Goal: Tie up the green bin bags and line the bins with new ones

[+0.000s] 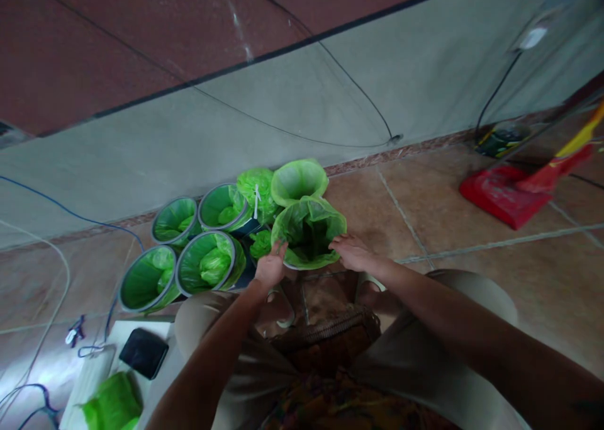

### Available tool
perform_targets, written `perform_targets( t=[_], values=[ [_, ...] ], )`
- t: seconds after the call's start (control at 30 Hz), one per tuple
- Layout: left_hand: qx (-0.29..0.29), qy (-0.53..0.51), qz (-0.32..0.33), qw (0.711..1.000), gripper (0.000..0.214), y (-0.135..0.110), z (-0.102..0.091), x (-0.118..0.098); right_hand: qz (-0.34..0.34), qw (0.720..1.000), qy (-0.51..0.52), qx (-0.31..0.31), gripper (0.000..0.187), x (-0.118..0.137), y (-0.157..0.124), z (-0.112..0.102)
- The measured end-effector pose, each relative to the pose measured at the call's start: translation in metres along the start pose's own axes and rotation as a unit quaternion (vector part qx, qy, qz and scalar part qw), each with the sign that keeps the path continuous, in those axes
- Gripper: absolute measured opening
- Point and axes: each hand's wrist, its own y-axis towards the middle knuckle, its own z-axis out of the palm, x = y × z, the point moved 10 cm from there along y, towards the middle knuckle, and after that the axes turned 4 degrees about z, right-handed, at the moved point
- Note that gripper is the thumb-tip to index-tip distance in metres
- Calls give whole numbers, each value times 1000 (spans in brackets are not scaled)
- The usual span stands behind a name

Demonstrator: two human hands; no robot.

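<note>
Between my knees stands a round bin lined with a translucent green plastic bag, its top edge folded outward over the rim. My left hand pinches the bag at the left side of the rim. On the opposite side, my right hand has its fingers closed over the bag's edge. The inside of the bin looks dark. Just behind it, touching or nearly so, is another bin covered by a green bag. A bunched green bag shows beside my left hand.
Several grey-rimmed bins with green liners stand to the left, along the wall. A tied green bundle sits among them. At lower left, a white surface carries a black wallet-like item and green plastic. A red dustpan lies right.
</note>
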Motion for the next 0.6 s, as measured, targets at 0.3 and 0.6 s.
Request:
perform_targets(
  t=[0.3,0.6],
  values=[
    [-9,-54,47,997,26,9,30,-94,3,999,-53,7,29,-5,5,6],
    [33,-28,36,998,25,18,41,-83,94,994,-48,27,25,-17,24,9]
  ],
)
